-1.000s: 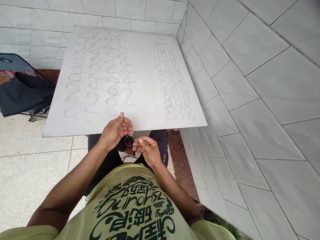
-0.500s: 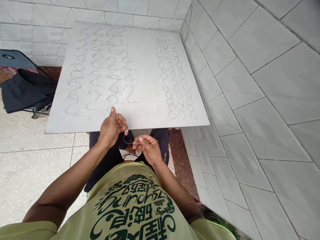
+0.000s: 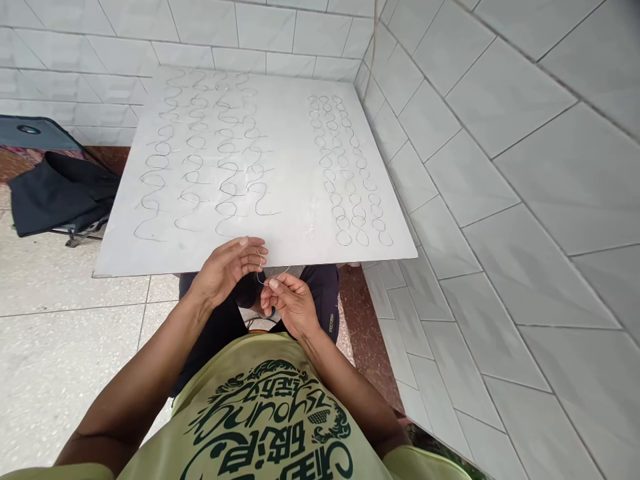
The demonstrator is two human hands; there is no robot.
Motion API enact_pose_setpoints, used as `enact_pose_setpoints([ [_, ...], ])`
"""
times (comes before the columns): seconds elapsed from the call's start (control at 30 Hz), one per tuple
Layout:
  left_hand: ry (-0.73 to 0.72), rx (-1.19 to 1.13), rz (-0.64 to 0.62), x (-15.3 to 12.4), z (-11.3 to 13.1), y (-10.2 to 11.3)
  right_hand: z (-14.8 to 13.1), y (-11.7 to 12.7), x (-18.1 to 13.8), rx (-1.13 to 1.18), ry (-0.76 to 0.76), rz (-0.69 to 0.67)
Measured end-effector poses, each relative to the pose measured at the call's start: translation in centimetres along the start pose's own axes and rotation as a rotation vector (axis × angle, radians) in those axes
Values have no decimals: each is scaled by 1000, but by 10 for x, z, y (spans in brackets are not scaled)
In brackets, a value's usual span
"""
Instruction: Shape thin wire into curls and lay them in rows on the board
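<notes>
Pinching a thin wire (image 3: pixel 258 275) between thumb and fingertips, the right hand (image 3: pixel 289 300) was closed on it near the middle of the frame. The left hand (image 3: pixel 227 270) was half open, just up and to the left, its fingers lightly bent; the wire met those fingers, but whether they gripped it or merely let it rest could not be told. The wire spanned the gap between the hands, at the near edge of the white board (image 3: pixel 290 167) and above the dark trousers (image 3: pixel 323 297).

A slip seemed the likeliest trouble: with the left fingers so loose, the wire could have sprung out of them, or twisted in the right hand's pinch and lost its curve. Let go altogether, it might have dropped past the board's edge to the floor (image 3: pixel 75 333). The left hand was also near the lowest S-shaped wires (image 3: pixel 150 239) in the left half of the board, so a careless sweep could have nudged some out of line.

Being bent, the wire had no straight long axis; overall it ran slantwise, down and right from the left fingers to the right thumb. Beyond that pinch a free end pointed up and to the right.
</notes>
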State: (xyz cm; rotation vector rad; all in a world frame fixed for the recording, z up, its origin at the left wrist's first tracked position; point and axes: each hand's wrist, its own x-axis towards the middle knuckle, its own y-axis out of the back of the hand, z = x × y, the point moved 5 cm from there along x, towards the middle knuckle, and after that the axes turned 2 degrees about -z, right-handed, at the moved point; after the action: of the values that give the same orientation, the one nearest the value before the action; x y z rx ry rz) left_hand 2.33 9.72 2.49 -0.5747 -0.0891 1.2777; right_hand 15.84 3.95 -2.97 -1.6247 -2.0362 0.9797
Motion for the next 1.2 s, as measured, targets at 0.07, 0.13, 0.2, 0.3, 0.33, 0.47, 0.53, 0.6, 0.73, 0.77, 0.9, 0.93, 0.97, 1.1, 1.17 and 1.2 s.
enact_pose_setpoints([
  [0.07,83,-37,-68,-5,-11,5,-6,1,1,22,8,24],
  [0.13,122,-55,-104,-8,-23,9,-9,0,1,43,9,39],
  [0.2,120,-92,-118,-10,-32,10,-10,-3,0,65,-10,48],
  [0.3,84,-155,-132,-9,-38,7,-7,-8,-2,111,-57,68],
  [0.33,70,-167,-136,-8,-38,6,-5,-10,-3,126,-71,73],
  [0.47,48,-179,-144,-8,-35,4,-3,-16,-7,148,-113,67],
  [0.53,53,-173,-154,-8,-34,3,-4,-18,-8,144,-123,48],
  [0.6,56,-166,-161,-9,-35,3,-6,-19,-9,132,-124,26],
  [0.73,78,-180,-158,-8,-42,4,-6,-18,-11,94,-119,30],
  [0.77,89,-187,-153,-9,-44,5,-5,-17,-12,84,-117,39],
  [0.9,123,-156,-151,-12,-49,8,-4,-11,-13,22,-59,104],
  [0.93,118,-139,-153,-14,-48,8,-5,-10,-13,5,-37,124],
  [0.97,104,-123,-150,-16,-46,9,-5,-8,-13,-11,-20,142],
  [1.1,-17,-82,-72,-22,-30,9,-3,-2,-12,-61,-23,179],
  [1.17,-69,-23,-12,-23,-22,8,0,1,-12,-82,-51,179],
  [1.2,-82,12,10,-22,-18,8,2,2,-12,-91,-66,174],
])
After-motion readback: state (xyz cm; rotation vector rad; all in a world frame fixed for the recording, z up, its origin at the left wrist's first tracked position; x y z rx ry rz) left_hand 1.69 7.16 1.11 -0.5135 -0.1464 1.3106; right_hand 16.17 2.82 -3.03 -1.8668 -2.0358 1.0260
